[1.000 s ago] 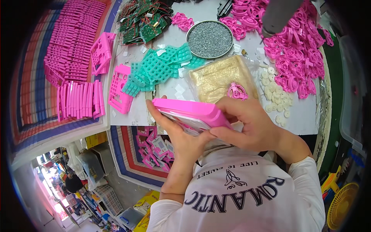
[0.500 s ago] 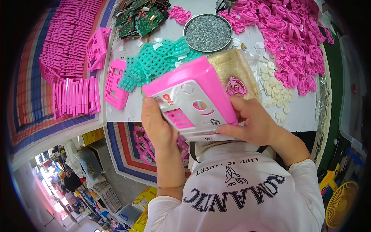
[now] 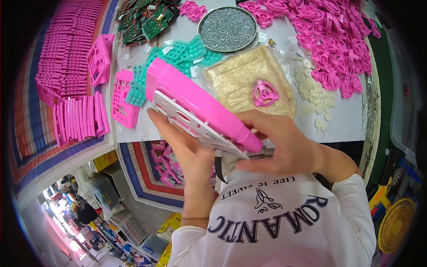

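A pink plastic casing [image 3: 195, 102] with a white-grey panel [image 3: 187, 124] on one face is held tilted above the table's front edge. My left hand [image 3: 191, 151] supports it from the panel side, its thumb and palm against the panel and other fingers partly hidden. Around the casing's lower right end curls my right hand [image 3: 284, 147], fingers at the far side and thumb on the near side. A pink spoked wheel part [image 3: 266, 93] lies beyond, on a yellowish plastic-wrapped pad [image 3: 235, 73].
Teal button sheets [image 3: 178, 55], a round tray of small metal screws [image 3: 227, 28] and green circuit boards [image 3: 149, 22] lie behind. Right are cream discs [image 3: 315, 95] and a pile of pink wheel parts [image 3: 333, 44]. Pink casing halves [image 3: 80, 118] stand stacked left.
The casing has turned from panel facing up to edge-on, so its pink side shows more. My right hand's thumb has come off the panel. The view has shifted slightly.
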### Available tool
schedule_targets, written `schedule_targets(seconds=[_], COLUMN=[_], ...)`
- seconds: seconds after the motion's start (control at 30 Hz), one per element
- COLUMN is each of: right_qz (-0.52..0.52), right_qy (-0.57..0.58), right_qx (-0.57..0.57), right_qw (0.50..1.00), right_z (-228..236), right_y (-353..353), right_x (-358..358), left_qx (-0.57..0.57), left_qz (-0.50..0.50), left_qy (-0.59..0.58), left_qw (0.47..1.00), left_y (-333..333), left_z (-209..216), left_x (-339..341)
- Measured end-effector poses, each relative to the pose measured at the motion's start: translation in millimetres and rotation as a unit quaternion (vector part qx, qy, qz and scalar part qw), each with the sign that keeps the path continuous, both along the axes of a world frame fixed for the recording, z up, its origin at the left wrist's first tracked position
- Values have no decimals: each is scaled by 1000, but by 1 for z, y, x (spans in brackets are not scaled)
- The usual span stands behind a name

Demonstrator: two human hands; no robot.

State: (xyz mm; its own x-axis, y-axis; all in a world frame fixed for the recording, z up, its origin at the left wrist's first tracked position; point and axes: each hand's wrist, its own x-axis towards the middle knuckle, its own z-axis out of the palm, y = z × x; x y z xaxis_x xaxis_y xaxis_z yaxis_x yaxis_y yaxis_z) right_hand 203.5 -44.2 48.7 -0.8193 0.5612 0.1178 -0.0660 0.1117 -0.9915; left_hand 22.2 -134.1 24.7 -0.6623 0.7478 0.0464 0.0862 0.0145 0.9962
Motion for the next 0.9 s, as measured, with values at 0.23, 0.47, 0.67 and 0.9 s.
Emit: schedule_targets(seconds=[0.23,0.47,0.67,0.9], right_qz=[-31,-27,-11,38], right_qy=[74,99,20,-5], right_qx=[80,125,48,-380], right_qw=[994,987,999,924], right_z=[-11,-7,-6,-16], right_y=[-8,-7,0,-2], right_x=[-5,-6,9,21], left_qx=[-11,-21,106,154], left_qz=[-72,-68,-23,39], left_qy=[-92,-34,-33,-76], left_qw=[993,997,993,984], left_y=[-7,-8,-1,2], left_z=[15,10,-9,-8], left_x=[16,14,0,-25])
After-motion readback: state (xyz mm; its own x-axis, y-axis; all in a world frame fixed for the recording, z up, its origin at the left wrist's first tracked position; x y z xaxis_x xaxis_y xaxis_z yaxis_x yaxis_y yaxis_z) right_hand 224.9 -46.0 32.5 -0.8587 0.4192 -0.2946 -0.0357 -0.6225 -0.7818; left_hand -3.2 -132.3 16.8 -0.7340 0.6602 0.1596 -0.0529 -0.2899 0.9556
